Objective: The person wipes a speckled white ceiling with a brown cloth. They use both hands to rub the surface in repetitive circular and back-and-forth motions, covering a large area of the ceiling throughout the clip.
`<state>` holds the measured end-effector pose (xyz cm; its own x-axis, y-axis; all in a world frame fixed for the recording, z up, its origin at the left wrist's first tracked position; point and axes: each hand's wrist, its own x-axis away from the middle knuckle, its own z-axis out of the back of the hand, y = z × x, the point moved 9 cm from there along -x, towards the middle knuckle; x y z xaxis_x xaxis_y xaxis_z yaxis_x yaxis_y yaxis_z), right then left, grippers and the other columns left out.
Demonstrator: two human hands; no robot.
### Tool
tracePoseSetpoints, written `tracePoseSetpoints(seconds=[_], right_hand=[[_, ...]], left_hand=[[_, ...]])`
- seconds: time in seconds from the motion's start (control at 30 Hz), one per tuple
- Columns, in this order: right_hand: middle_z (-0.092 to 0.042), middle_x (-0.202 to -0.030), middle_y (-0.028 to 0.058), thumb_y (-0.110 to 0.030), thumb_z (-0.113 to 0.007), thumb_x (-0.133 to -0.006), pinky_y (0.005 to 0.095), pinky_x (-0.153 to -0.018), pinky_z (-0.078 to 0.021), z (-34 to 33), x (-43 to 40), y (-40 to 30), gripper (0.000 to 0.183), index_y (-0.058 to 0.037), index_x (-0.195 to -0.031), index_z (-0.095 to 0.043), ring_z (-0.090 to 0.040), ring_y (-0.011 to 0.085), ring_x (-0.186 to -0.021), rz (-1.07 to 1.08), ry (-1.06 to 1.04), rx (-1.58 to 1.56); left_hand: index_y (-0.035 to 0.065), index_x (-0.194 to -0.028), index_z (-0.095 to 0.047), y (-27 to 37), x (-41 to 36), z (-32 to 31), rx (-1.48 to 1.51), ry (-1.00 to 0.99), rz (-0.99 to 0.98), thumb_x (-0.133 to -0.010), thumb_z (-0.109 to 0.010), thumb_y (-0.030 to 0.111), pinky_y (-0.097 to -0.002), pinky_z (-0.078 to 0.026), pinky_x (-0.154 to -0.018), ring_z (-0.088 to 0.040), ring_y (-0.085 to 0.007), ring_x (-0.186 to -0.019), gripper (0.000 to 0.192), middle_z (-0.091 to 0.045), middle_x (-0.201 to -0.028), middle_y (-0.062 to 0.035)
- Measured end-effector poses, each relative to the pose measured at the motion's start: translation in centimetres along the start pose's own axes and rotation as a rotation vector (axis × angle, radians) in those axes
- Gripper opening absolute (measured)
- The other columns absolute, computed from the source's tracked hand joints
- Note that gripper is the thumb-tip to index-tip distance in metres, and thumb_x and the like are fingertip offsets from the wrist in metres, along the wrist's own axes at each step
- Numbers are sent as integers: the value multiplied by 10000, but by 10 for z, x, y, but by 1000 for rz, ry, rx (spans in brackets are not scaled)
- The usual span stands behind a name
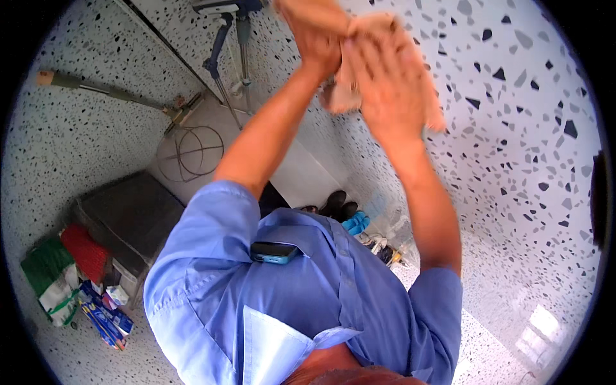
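A peach-coloured cloth (pixel 435 108) is spread against the speckled terrazzo-patterned wall (pixel 519 96) in front of me. My right hand (pixel 392 91) lies flat over it, pressing with the fingers slightly apart. Beside it on the left, my left hand (pixel 317 45) is raised at the cloth's left edge. Motion blur and overlap hide how its fingers are set. Part of the cloth hangs below, between the two wrists. Both arms are stretched up and forward. A phone (pixel 274 252) sticks out of the chest pocket of my blue shirt (pixel 298 288).
A flat-headed mop (pixel 115 94) and long-poled tools (pixel 240 53) lean in the corner. Below them is a round wire frame (pixel 192 154). A dark box (pixel 134 207), a green-and-white bag (pixel 53 279) and small packages (pixel 106 308) stand left. Black shoes (pixel 337 204) and blue slippers (pixel 356 223) sit along the wall.
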<state>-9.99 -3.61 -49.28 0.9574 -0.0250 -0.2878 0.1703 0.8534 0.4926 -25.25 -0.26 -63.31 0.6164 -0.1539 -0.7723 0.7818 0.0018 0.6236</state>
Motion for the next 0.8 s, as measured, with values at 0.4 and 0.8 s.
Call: tracePoseSetpoints(seconds=[0.4,0.8], right_hand=[[-480,-1578,91,-127,-573,-939,457,-1233,-291,-33,277,24,603,-57,-1531,-481,-414,272,-1486,-117,-152,-144],[-426,-1611,123,-194,-675,-861,611,-1242,-145,180,92,100,671,-165,-1516,-533,-307,376,-1531,-201,603,140]], left_hand=[[59,-1132,-688,200,173,-21,286,-26,267,-973,-564,335,-556,-391,-1013,-525,-440,-1167,342,-621,-1218,-208],[-30,-1546,-394,279,-131,49,9,132,-188,-1012,-505,465,-641,-96,-1241,-149,-516,-1534,736,-320,-1630,-257]])
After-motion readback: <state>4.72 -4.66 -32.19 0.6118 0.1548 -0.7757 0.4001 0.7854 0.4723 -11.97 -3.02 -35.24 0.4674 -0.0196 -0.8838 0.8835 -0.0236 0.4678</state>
